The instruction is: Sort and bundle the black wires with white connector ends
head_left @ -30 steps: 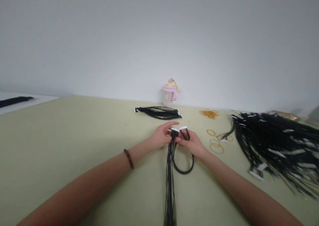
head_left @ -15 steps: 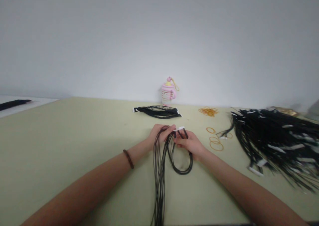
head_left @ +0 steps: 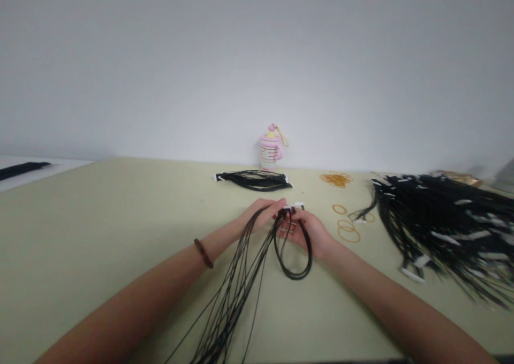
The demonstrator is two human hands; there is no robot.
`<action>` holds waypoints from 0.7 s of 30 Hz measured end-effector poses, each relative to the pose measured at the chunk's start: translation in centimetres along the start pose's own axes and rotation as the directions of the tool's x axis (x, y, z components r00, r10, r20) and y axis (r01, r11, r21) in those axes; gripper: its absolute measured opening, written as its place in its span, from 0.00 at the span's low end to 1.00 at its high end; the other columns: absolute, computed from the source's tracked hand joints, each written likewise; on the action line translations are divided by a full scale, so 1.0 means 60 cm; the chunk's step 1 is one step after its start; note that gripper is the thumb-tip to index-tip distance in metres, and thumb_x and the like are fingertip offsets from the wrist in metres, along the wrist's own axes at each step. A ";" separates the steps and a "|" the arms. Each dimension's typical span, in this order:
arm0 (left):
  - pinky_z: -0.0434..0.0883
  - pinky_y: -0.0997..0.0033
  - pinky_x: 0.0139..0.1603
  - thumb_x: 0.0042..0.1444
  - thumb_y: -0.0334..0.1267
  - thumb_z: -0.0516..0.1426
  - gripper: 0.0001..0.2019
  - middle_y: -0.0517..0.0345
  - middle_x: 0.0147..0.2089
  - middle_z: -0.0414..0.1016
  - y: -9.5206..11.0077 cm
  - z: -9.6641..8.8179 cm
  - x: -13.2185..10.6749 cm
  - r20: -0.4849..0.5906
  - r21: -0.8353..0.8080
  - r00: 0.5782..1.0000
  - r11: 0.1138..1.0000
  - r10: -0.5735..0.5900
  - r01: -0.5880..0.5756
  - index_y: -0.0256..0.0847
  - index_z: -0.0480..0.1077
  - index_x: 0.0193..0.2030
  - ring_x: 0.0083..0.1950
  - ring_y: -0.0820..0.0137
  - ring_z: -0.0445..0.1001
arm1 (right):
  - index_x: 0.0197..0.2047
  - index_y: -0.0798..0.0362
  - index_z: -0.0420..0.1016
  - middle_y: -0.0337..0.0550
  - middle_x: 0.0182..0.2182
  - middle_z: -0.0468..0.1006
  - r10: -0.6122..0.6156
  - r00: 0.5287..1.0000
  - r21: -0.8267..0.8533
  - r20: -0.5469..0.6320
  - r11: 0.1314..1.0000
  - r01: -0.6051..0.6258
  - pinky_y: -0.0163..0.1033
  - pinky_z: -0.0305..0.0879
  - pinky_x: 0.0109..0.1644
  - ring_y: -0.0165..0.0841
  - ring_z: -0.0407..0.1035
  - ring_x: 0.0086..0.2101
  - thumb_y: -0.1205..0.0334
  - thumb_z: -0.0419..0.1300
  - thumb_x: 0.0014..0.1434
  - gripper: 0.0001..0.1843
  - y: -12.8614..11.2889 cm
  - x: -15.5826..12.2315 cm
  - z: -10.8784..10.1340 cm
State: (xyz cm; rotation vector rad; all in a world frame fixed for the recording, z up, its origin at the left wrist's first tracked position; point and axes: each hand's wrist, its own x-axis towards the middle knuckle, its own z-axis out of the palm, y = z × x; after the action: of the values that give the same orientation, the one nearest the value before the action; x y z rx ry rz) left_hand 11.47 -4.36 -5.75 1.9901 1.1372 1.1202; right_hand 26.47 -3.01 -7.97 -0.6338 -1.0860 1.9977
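My left hand point(head_left: 260, 214) and my right hand point(head_left: 308, 230) meet at the middle of the pale green table point(head_left: 100, 230). Both are closed on a bundle of thin black wires point(head_left: 241, 283) with small white connectors point(head_left: 295, 206) at the top. On the right the bundle forms a loop point(head_left: 295, 251) under my right hand. On the left the long strands fan out toward the lower left, over my left forearm. A brown bead bracelet point(head_left: 203, 253) sits on my left wrist.
A bound bundle of black wires point(head_left: 254, 180) lies behind my hands, in front of a pink bottle point(head_left: 271, 150). Yellow rubber bands point(head_left: 347, 233) and a heap of them point(head_left: 336, 179) lie to the right. A big pile of black wires point(head_left: 445, 219) covers the right side.
The long strands, which hung straight down together, have swung left and spread into a fan. My hands stayed close together at the connectors.
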 end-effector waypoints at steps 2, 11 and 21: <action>0.62 0.73 0.37 0.56 0.49 0.46 0.20 0.55 0.30 0.73 0.004 0.009 0.000 -0.014 0.039 0.999 0.999 0.029 -0.029 0.37 0.71 0.30 0.31 0.70 0.67 | 0.32 0.55 0.67 0.43 0.29 0.74 0.037 0.999 0.016 0.033 0.999 -0.037 0.44 0.66 0.40 0.33 0.69 0.31 0.67 0.56 0.44 0.08 0.002 -0.002 0.002; 0.63 0.73 0.36 0.51 0.47 0.53 0.15 0.51 0.36 0.73 0.016 0.000 0.008 -0.174 0.187 0.981 0.981 0.085 -0.052 0.38 0.73 0.36 0.35 0.68 0.67 | 0.31 0.55 0.68 0.36 0.24 0.73 -0.001 1.000 -0.049 0.017 0.999 0.002 0.35 0.65 0.32 0.27 0.68 0.24 0.69 0.67 0.37 0.15 0.011 -0.005 0.004; 0.57 0.76 0.22 0.48 0.55 0.52 0.23 0.59 0.20 0.66 0.098 -0.065 0.081 -0.237 0.077 0.971 0.995 -0.037 0.057 0.34 0.73 0.27 0.21 0.77 0.61 | 0.28 0.57 0.70 0.37 0.22 0.73 0.150 0.983 -0.153 0.106 0.979 -0.133 0.30 0.62 0.25 0.25 0.65 0.21 0.70 0.67 0.37 0.13 0.004 -0.014 0.004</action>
State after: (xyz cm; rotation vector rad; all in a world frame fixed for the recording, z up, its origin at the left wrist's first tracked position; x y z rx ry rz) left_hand 11.76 -2.51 2.60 1.9179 1.3650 1.3311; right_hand 26.70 -3.87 -8.01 -0.6932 -1.2985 2.1132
